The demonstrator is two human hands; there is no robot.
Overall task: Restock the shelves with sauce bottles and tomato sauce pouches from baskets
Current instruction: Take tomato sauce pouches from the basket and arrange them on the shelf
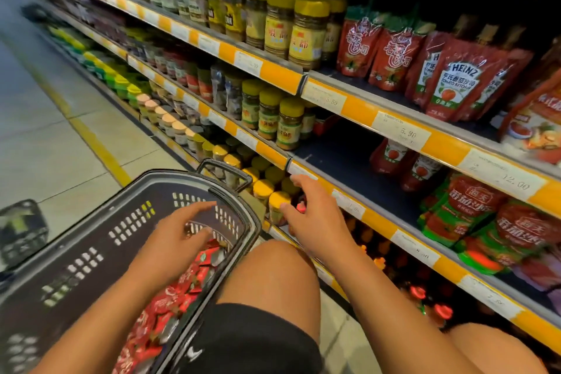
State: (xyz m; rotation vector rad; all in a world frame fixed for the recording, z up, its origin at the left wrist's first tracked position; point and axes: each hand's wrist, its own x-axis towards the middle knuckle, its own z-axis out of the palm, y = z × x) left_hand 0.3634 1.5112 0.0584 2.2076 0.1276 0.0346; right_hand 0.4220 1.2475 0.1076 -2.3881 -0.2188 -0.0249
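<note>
The left hand is held over the basket, fingers extended and relaxed, nothing gripped. Red pouches are piled in the basket's near end. The right hand is raised empty, fingers loosely spread, beside the shelf edge. More pouches are stood on the shelves.

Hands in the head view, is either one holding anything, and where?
Nothing is held: left hand hovers open over the basket; right hand reaches open toward the shelf.
</note>
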